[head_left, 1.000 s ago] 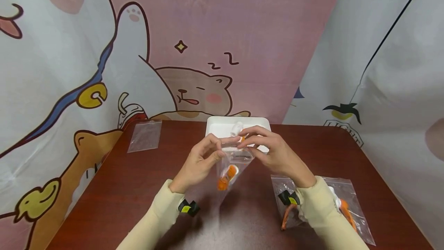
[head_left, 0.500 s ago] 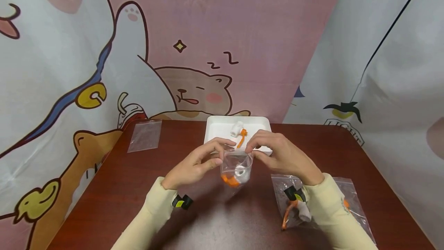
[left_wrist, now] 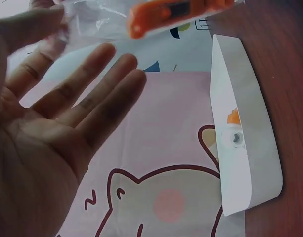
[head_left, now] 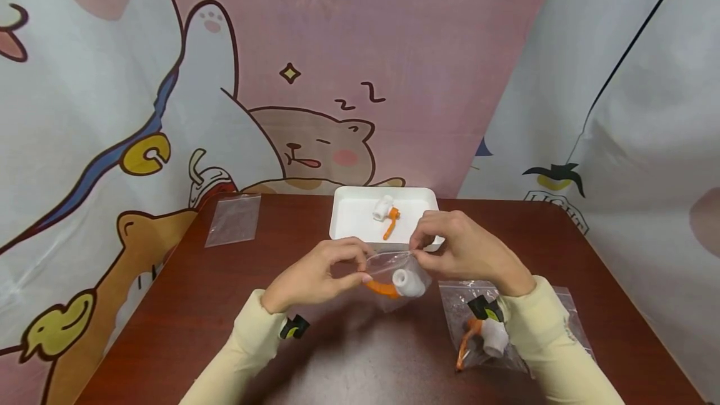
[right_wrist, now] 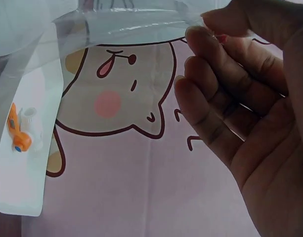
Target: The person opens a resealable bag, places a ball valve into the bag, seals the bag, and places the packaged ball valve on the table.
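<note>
Both hands hold a clear zip bag (head_left: 389, 261) above the table, in front of the white tray. Inside it lie a white tubular plastic piece (head_left: 409, 283) and an orange curved piece (head_left: 382, 289). My left hand (head_left: 320, 272) pinches the bag's left side between thumb and forefinger; in the left wrist view its other fingers (left_wrist: 114, 111) stretch out loosely, beside the orange part. At the top right edge, my right hand (head_left: 467, 249) pinches the film with thumb and fingertips, also seen in the right wrist view.
The white tray (head_left: 344, 220) at the back holds another white piece (head_left: 383, 207) and an orange piece (head_left: 390, 225). A flat clear bag (head_left: 233, 220) lies at back left. Under the right forearm lies bagged stuff, with a white piece (head_left: 495, 337) and an orange piece (head_left: 468, 339).
The bag has gone from a narrow hanging shape to a wider one, its contents now higher. My right hand has shifted right and my left hand slightly left and down, uncovering the tray.
</note>
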The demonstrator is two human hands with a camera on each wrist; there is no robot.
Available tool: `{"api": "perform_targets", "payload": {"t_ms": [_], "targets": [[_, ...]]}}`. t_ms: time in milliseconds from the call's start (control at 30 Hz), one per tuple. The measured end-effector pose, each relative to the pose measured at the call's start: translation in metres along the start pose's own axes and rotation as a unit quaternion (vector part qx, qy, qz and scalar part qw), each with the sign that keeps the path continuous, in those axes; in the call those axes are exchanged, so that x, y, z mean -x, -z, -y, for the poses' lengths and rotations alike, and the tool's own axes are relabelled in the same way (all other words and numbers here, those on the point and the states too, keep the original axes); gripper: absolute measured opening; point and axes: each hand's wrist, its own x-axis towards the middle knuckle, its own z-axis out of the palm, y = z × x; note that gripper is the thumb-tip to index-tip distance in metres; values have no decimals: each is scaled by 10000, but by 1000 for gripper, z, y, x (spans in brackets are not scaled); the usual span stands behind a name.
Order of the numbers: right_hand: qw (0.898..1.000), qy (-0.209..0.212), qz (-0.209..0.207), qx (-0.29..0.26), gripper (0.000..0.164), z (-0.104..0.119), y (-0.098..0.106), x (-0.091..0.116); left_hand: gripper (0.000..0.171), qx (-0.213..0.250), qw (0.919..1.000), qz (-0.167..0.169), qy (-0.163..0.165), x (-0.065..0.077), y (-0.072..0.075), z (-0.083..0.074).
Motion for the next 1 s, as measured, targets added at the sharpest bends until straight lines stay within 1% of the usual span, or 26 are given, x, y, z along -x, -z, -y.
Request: {"api": "perform_targets", "payload": {"t_ms": [133,233,333,467,567,633,733,833,900,1000], "targets": [[9995,-223,176,-128,29,-1,6,2,13,199,9996,-82,157,0,3,1],[9977,-513,364,-262,29,-1,10,4,12,414,9984,-307,250,0,5,1],[9960,-671,464,-361,27,-1,12,6,11,545,9965,-606,194,-1,7,1],[9961,-612,420,-472,21,-3,12,9,8,585,9944,-884,33,-3,9,0],[9963,-613,200,-574,19,-4,10,11,8,482,9928,-1091,-82,-5,9,-1],[9961,-657,-36,-591,19,-3,8,11,9,373,9917,-1221,-117,-5,10,-1],[9941,-800,-441,-587,22,0,6,11,9,127,9891,-1458,-165,-6,10,-2],[9903,-1002,-821,-505,23,4,5,11,10,-71,9839,-1773,-214,-8,9,-3],[9870,-1137,-1022,-494,22,7,4,11,11,-28,9795,-2000,-230,-10,9,-4],[9827,-1271,-1247,-505,21,9,2,12,12,371,9727,-2281,-200,-13,6,-6]]}}
